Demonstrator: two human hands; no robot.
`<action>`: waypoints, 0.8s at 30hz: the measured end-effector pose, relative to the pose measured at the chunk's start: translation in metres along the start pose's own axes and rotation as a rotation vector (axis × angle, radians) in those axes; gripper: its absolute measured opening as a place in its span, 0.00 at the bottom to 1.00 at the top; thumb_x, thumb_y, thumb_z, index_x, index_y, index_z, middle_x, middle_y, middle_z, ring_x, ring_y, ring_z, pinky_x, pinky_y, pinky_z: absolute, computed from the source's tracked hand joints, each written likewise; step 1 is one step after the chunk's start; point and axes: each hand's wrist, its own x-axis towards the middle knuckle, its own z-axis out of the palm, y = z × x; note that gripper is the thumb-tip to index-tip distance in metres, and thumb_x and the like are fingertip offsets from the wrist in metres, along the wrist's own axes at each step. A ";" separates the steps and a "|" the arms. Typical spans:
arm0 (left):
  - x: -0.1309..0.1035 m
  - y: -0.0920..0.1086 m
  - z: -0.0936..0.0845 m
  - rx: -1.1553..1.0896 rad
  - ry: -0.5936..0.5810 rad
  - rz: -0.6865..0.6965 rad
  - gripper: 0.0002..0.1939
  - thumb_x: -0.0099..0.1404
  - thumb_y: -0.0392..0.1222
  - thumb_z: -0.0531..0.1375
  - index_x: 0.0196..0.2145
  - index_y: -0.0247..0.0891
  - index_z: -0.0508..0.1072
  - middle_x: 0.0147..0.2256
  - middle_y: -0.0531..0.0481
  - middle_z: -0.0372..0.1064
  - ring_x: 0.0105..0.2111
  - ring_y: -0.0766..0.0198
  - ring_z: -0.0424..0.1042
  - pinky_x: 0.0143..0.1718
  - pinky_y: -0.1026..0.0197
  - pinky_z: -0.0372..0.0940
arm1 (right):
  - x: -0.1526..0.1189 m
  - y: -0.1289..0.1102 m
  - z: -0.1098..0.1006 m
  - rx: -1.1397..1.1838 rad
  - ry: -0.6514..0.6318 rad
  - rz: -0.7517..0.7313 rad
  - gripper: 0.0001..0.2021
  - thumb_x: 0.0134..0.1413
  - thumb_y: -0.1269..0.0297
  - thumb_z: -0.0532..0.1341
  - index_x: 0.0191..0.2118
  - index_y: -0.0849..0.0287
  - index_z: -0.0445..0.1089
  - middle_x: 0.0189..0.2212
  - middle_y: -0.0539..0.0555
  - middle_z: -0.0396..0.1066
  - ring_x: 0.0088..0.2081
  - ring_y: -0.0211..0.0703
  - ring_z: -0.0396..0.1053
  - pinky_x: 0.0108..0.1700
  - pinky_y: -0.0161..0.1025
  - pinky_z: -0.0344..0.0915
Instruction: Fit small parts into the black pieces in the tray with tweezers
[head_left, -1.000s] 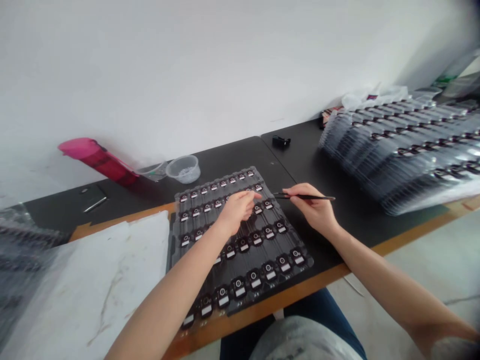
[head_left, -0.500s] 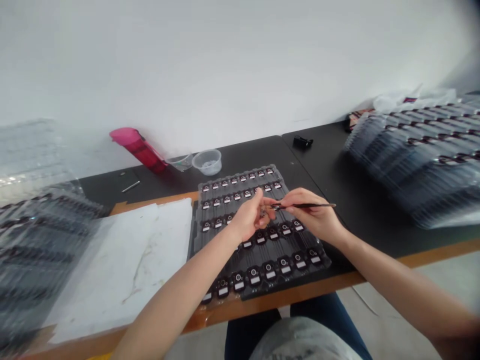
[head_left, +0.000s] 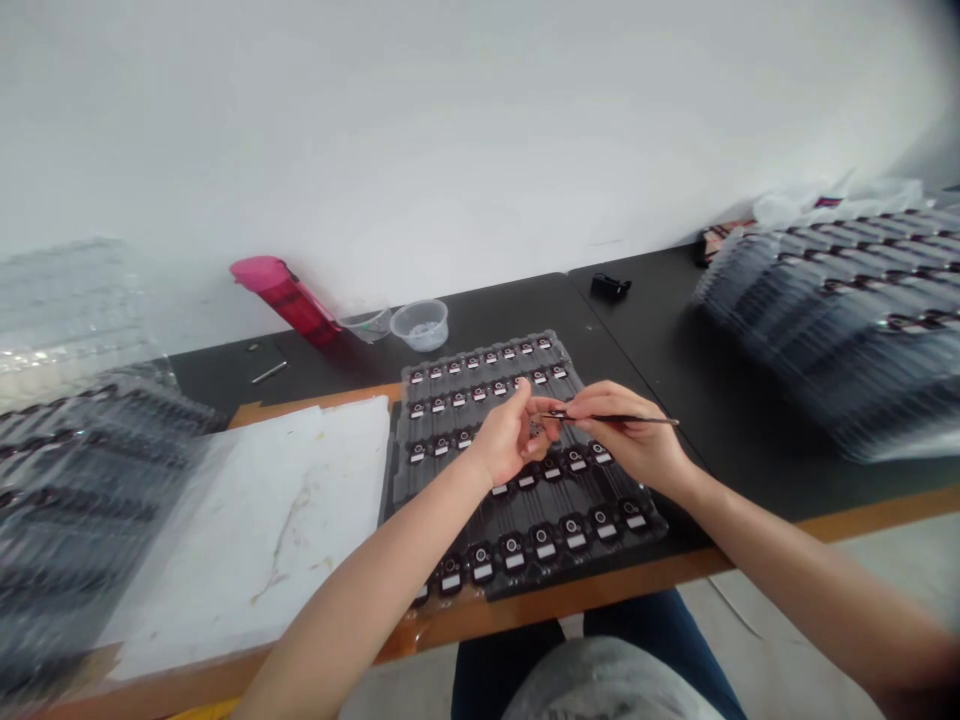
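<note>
The tray (head_left: 525, 508) lies on the dark table (head_left: 517, 305), filled with rows of small black parts (head_left: 543, 543), each bearing a pale ring and a white label. Both hands are raised over the tray and hide some of its middle rows.

The right hand (head_left: 634, 440), over the tray's right side, grips a slim dark tool (head_left: 661, 420) between thumb and fingers, its tail end sticking out to the right. The left hand (head_left: 517, 435), over the tray's middle, is half curled with the thumb up, its fingertips just beside the tool's tip. Something small may be pinched there, but it is too tiny to tell whether the left hand holds anything.

Left of the tray is a white board (head_left: 322, 490), and farther left a blurred stack (head_left: 82, 500). Just beyond the tray's far left corner stands a clear cup (head_left: 405, 340) with small pale bits inside. Past the cup, farther left of the tray, a pink case (head_left: 300, 310) leans at the wall (head_left: 480, 150), with a thin metal rod (head_left: 269, 372) near it. Beyond the tray to the right lies a black clip (head_left: 610, 287). Well right of the tray rises a stack of loaded trays (head_left: 817, 370), with a white bag (head_left: 840, 200) behind.
</note>
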 end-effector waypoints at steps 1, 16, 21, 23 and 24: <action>0.001 -0.001 0.000 -0.011 -0.008 -0.001 0.28 0.65 0.59 0.44 0.32 0.31 0.71 0.18 0.50 0.63 0.11 0.74 0.50 0.13 0.69 0.42 | 0.000 0.000 0.000 -0.002 -0.003 0.003 0.09 0.55 0.74 0.60 0.40 0.56 0.73 0.37 0.54 0.70 0.39 0.42 0.69 0.41 0.40 0.67; 0.007 -0.006 -0.004 -0.055 -0.080 -0.002 0.28 0.65 0.59 0.44 0.33 0.31 0.71 0.18 0.50 0.62 0.11 0.74 0.50 0.13 0.70 0.41 | 0.000 0.001 0.000 0.007 0.002 -0.005 0.10 0.55 0.76 0.60 0.40 0.56 0.73 0.36 0.54 0.70 0.38 0.42 0.69 0.41 0.40 0.67; 0.003 -0.002 -0.003 0.051 -0.024 0.033 0.23 0.64 0.57 0.48 0.36 0.33 0.70 0.18 0.53 0.59 0.12 0.75 0.48 0.14 0.70 0.40 | 0.001 -0.001 -0.006 0.044 0.046 0.064 0.07 0.55 0.73 0.60 0.38 0.56 0.73 0.34 0.53 0.69 0.36 0.42 0.69 0.38 0.40 0.68; 0.003 0.002 -0.005 0.190 0.076 0.095 0.18 0.62 0.53 0.53 0.36 0.34 0.69 0.17 0.56 0.56 0.12 0.76 0.46 0.15 0.69 0.38 | 0.002 0.002 -0.011 0.081 0.071 0.137 0.05 0.56 0.71 0.60 0.37 0.56 0.72 0.34 0.53 0.68 0.34 0.41 0.70 0.36 0.39 0.69; 0.004 0.005 -0.006 0.272 0.131 0.128 0.16 0.61 0.51 0.55 0.35 0.34 0.70 0.17 0.58 0.53 0.13 0.76 0.45 0.15 0.69 0.37 | 0.003 0.005 -0.014 0.098 0.081 0.178 0.05 0.56 0.70 0.60 0.37 0.57 0.72 0.35 0.53 0.68 0.33 0.40 0.70 0.35 0.39 0.70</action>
